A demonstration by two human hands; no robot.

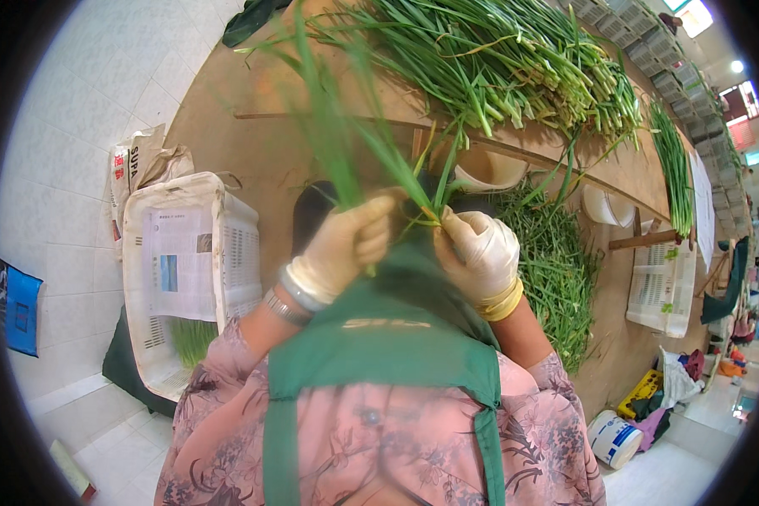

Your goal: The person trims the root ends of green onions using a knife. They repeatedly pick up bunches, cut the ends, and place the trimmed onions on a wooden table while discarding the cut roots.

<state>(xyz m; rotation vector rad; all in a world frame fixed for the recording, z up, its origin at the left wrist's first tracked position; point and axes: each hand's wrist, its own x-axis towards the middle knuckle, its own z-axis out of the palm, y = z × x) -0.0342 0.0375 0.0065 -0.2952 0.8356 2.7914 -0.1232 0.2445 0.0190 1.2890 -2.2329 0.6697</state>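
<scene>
My left hand point(346, 244), in a pale thin glove, is closed round a small bunch of chives point(325, 126). Their long flat leaves rise blurred above the fist, and a short green end shows below it. My gloved right hand point(481, 253) pinches a few loose chive leaves point(409, 179) at their base, where some yellow shows. Both hands are close together in front of my green apron point(379, 337). Beyond them, a large heap of chives point(514, 67) lies on the wooden table point(379, 97), cut ends toward me.
At left stands a white plastic crate point(243, 253) with newspaper and chives inside. Discarded leaves point(557, 287) pile up on the floor right of me. Pale buckets point(489, 164) sit under the table edge. Another white crate point(658, 287) and a white tub point(616, 438) stand farther right.
</scene>
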